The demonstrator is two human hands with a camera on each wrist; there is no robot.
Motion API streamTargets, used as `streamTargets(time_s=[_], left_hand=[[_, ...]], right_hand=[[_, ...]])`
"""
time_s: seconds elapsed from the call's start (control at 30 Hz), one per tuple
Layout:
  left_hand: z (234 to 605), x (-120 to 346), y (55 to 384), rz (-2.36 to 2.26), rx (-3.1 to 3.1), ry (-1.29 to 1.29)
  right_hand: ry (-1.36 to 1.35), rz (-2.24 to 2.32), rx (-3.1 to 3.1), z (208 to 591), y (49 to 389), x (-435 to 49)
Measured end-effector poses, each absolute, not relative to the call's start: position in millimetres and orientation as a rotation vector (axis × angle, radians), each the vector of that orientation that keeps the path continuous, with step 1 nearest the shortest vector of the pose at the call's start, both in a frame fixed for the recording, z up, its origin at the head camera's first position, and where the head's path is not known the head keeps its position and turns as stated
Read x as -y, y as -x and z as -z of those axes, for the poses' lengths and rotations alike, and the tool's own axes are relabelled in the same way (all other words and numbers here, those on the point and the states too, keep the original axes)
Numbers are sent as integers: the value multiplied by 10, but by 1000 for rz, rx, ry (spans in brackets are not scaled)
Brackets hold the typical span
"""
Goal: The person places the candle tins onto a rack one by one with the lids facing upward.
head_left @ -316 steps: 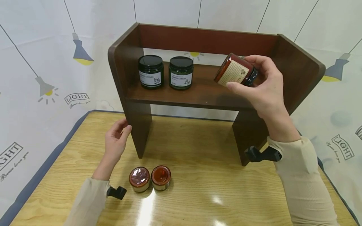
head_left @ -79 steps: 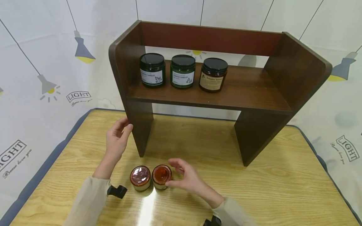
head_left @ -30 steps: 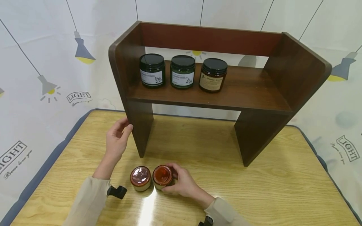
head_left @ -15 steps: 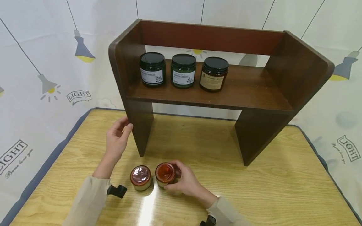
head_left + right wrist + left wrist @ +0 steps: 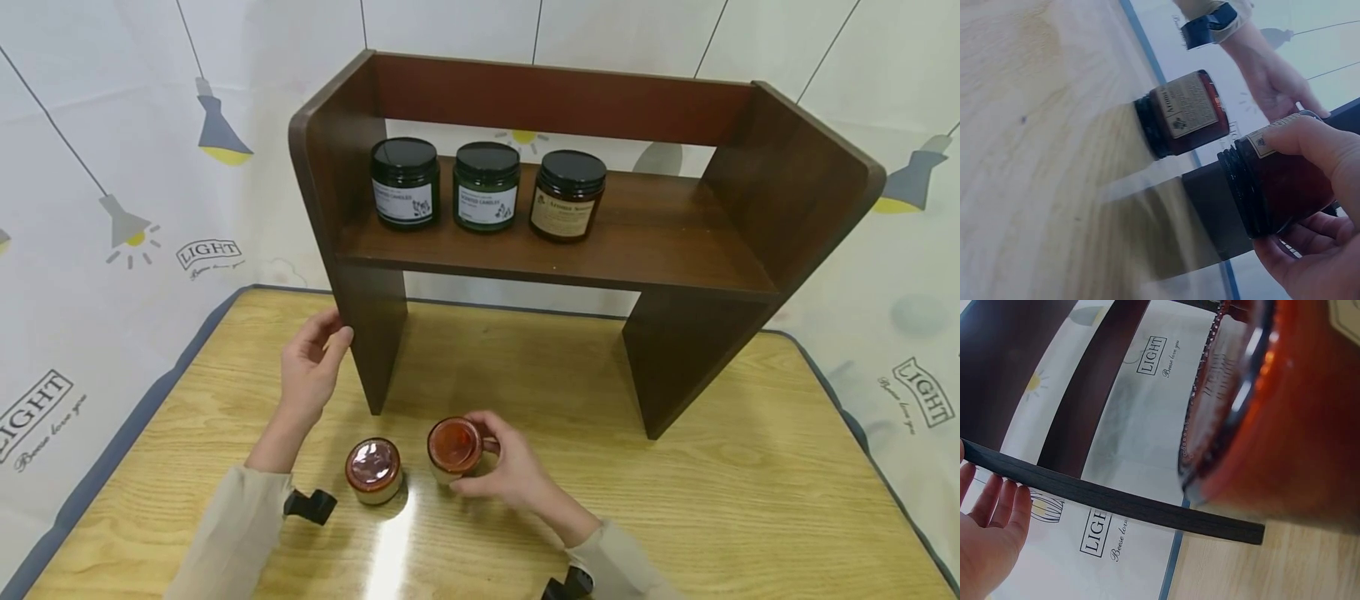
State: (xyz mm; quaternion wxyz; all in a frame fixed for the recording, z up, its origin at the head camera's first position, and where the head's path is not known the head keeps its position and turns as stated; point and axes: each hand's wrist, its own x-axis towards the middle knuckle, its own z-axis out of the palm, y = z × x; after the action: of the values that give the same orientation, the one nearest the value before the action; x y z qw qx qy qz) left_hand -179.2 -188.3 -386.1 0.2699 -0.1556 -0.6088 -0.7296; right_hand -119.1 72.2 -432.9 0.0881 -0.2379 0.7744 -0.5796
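My right hand (image 5: 517, 467) grips an upside-down amber candle jar (image 5: 454, 446) between thumb and fingers. In the right wrist view the held jar (image 5: 1285, 181) has its black lid facing the tabletop and seems just off it. Left of it a second amber candle jar (image 5: 373, 471) stands upside down on its lid; this jar (image 5: 1310, 437) looms large in the left wrist view. My left hand (image 5: 309, 367) touches the left side panel of the dark wooden shelf (image 5: 555, 267). Its fingers (image 5: 1007, 509) lie fairly straight against the panel's outer side.
On the shelf board stand two green candle jars (image 5: 406, 183) (image 5: 486, 187) with white labels, then an amber candle jar (image 5: 567, 196), all upright with black lids. The shelf stands on a wooden table (image 5: 712, 500). A printed white backdrop (image 5: 90, 167) surrounds it.
An amber jar has gone from my right hand onto the shelf, third in the row. My right hand has since gripped another and moved it away from its neighbour, rightward and back. Left hand unchanged.
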Motion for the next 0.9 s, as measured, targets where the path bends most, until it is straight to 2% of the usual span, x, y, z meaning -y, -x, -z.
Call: streamTargets(time_s=[0.9], left_hand=[[3853, 1880, 1792, 1978, 1630, 435]], right_hand=[[731, 1835, -2470, 3938, 1160, -1129]])
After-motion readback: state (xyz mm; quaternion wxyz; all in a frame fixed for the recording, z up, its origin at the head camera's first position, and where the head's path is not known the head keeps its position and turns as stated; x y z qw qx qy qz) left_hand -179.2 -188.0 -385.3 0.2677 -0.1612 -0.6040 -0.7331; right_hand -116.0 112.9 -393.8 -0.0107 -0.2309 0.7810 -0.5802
